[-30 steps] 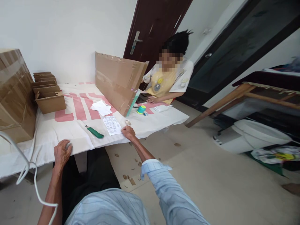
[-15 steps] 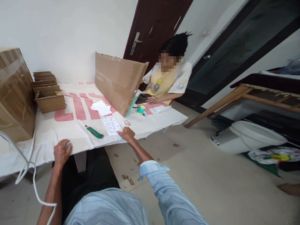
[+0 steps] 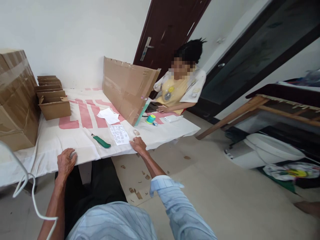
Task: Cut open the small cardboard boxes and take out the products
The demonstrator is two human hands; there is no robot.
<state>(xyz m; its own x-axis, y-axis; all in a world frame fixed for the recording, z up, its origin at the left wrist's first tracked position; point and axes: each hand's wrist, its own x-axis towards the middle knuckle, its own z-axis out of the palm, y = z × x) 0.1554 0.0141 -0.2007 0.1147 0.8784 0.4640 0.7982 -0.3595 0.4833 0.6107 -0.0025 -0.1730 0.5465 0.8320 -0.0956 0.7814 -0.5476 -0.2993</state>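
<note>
My left hand (image 3: 67,161) rests on the front edge of the cloth-covered table (image 3: 82,145), fingers loosely bent and lying on the cloth, holding nothing that I can see. My right hand (image 3: 138,145) is at the same edge further right, its fingers curled together beside the lower right corner of a sheet printed with small round figures (image 3: 118,134). Whether anything is in those fingers is hidden. A small clear roll, perhaps tape (image 3: 136,132), lies just beyond them. Between my hands is a green utility knife (image 3: 101,141). Blank white papers (image 3: 108,116) lie behind the sheet.
Small open cardboard boxes (image 3: 55,108) stand by a large taped carton (image 3: 15,103) at left. A cardboard panel (image 3: 128,88) stands upright before a seated person (image 3: 175,90). Near it is a teal-and-yellow round object (image 3: 150,119). A white cable (image 3: 35,200) hangs at left.
My right hand has shifted slightly right, away from the printed sheet's corner. My left hand keeps its place. The view has tilted a little.
</note>
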